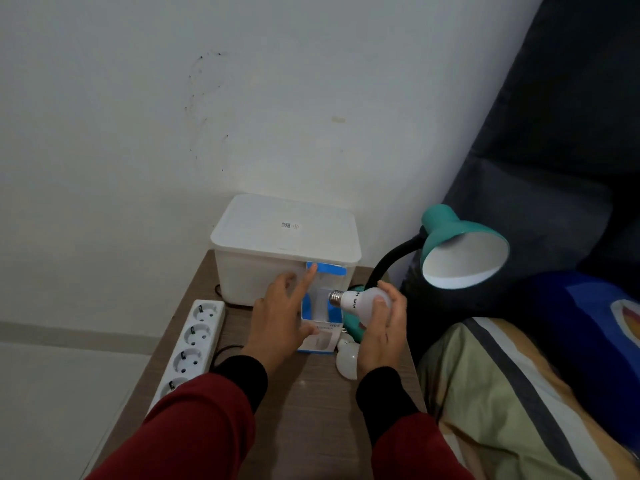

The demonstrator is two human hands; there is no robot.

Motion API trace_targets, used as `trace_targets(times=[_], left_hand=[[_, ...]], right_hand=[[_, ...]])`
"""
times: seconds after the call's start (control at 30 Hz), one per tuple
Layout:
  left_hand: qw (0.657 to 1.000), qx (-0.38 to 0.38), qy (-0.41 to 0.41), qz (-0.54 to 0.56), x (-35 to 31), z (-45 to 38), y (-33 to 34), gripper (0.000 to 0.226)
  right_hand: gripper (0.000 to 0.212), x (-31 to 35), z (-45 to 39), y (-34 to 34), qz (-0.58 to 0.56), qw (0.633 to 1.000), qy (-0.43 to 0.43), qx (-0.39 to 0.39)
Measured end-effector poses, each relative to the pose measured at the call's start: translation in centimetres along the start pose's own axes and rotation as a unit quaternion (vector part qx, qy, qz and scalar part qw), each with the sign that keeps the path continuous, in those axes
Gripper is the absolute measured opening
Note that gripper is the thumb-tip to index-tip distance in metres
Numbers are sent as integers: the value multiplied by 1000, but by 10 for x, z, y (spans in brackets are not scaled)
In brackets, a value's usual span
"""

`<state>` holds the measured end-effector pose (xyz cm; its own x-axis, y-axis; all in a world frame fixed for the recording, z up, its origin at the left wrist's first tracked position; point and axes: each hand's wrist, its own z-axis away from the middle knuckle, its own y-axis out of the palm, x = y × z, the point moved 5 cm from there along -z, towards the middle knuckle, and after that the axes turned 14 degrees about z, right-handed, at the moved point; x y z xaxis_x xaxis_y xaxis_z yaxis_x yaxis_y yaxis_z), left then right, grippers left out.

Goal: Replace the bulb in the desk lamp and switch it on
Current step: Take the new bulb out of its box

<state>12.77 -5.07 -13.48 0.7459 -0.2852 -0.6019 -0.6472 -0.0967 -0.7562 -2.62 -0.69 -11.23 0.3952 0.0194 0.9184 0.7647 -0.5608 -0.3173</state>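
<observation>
My right hand (381,327) grips a white bulb (360,299) held sideways, its metal screw base pointing left. An open blue and white bulb box (322,320) lies on the small brown table (311,410); my left hand (277,317) rests on its left side with fingers spread. A second white bulb (346,362) lies on the table below my right hand. The teal desk lamp shade (460,247) on a black gooseneck stands at the table's right edge, its white inside facing me; no bulb shows inside it.
A white lidded plastic container (287,244) stands at the back of the table against the wall. A white power strip (190,341) lies along the left edge. A bed with a striped blanket (502,393) and dark cushions borders the right.
</observation>
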Motion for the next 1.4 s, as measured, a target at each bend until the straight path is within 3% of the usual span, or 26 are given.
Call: trace_targets(times=[0.1,0.23,0.37,0.6,1.03,1.4], left_hand=[[999,-36,28,-11,-4,2,-9,96],[987,-125,101,-25,-14,1,-22,43],[986,-112,120,-13,-23,0,-20,16],[986,-64,151,-20,-22,4,-8,27],[994,-16,96,57,-12,8,-7,14],[993,76,26,-85,-42,-1,-24,29]], right_hand=[[7,5,-1,-6,-34,998,23,-39],[13,7,-3,-12,-24,996,32,-75],[9,2,-2,-14,1,995,51,-85],[9,-3,-4,-11,18,995,55,-80],[26,-1,0,-6,33,996,63,-62],[30,39,11,-51,57,993,43,-94]])
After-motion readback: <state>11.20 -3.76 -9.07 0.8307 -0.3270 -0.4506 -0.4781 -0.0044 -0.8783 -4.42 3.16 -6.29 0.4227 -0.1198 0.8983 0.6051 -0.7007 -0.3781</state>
